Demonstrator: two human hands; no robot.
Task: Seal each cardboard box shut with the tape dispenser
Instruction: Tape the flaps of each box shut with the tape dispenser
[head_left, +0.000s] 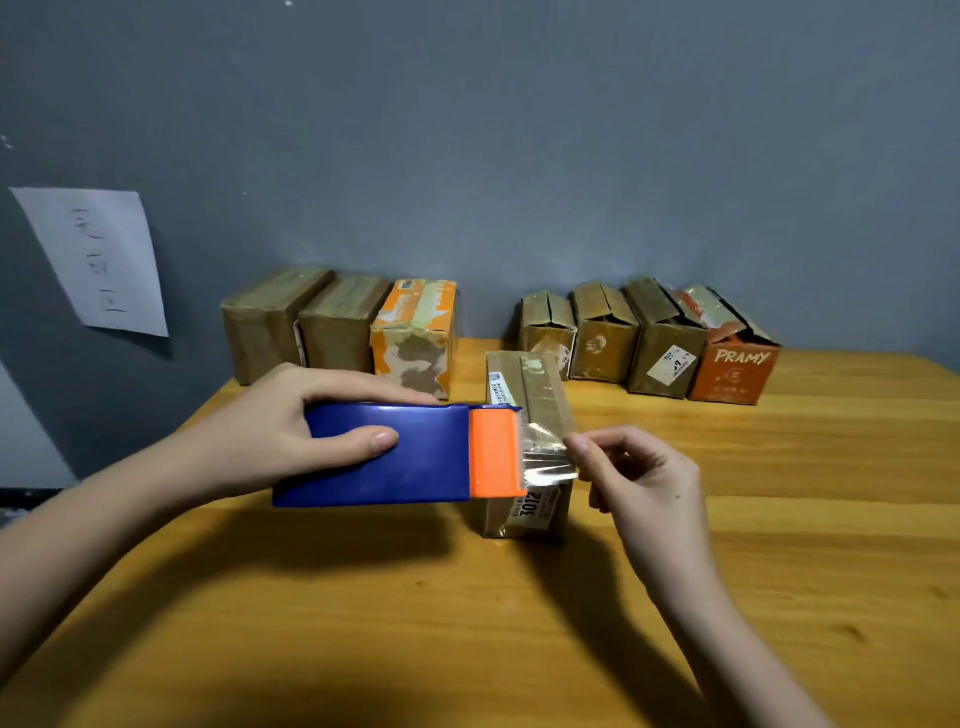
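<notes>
Box in hand (527, 447): untaped so far
Hands: left (291, 421) grips dispenser (395, 454); right (639, 473) pinches tape (548, 460)
Left group (337, 325): looks sealed
Right group (649, 338): flaps open

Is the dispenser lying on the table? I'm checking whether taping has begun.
No, the left hand holds the tape dispenser above the table while the right hand pinches its tape end.

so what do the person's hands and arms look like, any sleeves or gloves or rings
Both arms are bare as far as the picture shows: no sleeves in view. The left hand and right hand wear no gloves, and no rings, watch or bracelets show. The left thumbnail looks short and unpainted; the right hand's nails are too blurred to tell.
</notes>
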